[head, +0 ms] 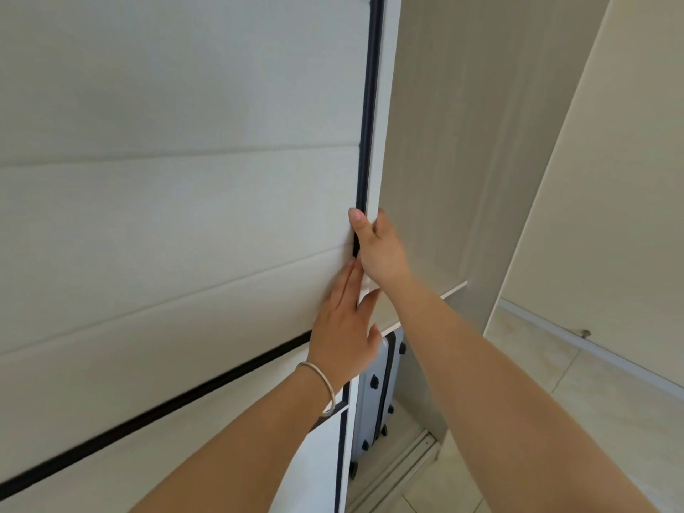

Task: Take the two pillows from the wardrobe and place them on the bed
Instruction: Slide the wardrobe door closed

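Note:
A white sliding wardrobe door with black trim fills the left of the view. My right hand grips its right edge, thumb on the front face and fingers wrapped behind. Just below, my left hand lies flat against the door face near the same edge, fingers apart; a silver bangle sits on its wrist. To the right of the door edge the wardrobe interior shows as a bare pale back wall with a shelf. No pillows are in view.
A grey-blue suitcase stands upright under the shelf, partly behind the door. The floor track runs along the wardrobe's base. A cream wall and pale floor tiles are at the right.

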`<state>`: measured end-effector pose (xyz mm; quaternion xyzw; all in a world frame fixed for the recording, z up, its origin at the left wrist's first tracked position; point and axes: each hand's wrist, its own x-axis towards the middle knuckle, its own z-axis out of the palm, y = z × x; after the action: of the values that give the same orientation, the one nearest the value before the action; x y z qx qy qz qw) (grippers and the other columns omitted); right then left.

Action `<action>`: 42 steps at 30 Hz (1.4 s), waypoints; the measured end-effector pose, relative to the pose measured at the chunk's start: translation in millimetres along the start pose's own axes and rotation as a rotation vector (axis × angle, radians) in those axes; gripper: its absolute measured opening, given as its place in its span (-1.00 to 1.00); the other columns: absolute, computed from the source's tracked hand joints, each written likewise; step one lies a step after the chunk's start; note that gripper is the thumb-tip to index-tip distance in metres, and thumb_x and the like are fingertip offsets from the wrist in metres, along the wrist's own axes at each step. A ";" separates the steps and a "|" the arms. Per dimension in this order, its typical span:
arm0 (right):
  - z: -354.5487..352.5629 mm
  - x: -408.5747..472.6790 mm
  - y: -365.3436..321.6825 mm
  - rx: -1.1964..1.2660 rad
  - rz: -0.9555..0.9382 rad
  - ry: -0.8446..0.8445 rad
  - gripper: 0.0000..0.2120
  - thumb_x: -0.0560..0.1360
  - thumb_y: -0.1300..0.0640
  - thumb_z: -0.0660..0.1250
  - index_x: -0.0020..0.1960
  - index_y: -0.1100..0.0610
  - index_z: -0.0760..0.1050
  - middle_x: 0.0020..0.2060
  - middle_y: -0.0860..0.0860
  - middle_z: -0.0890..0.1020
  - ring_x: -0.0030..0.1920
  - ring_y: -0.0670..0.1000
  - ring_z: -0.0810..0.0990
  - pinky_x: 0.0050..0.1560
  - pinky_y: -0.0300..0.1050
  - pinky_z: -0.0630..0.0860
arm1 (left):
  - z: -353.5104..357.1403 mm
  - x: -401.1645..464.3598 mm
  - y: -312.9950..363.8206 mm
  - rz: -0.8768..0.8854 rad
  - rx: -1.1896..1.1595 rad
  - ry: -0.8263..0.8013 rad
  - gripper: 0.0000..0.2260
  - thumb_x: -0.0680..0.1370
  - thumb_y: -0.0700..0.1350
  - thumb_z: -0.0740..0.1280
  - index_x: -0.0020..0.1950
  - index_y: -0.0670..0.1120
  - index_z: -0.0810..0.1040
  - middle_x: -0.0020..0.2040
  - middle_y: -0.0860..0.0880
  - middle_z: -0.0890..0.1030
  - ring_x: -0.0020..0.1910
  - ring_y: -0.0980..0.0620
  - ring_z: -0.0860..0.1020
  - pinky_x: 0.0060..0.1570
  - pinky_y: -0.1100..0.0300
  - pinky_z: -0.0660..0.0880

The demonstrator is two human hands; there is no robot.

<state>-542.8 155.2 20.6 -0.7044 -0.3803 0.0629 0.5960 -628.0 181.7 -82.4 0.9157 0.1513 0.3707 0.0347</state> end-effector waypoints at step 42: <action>-247.5 220.5 203.7 -0.168 -0.067 0.127 -0.70 0.51 -0.07 0.25 -0.34 -0.10 0.24 -0.37 -0.04 0.42 -0.29 -0.01 0.40 -0.25 -0.17 0.34 | 278.0 250.5 139.7 0.064 0.183 0.066 -0.41 0.31 -0.05 0.46 0.33 -0.08 0.48 0.49 -0.23 0.28 0.48 -0.10 0.12 0.38 0.08 0.11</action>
<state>-159.8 93.8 -10.1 -0.7412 -0.3691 -0.0342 0.5597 -231.0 138.2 -91.4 0.9068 0.1563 0.3860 -0.0660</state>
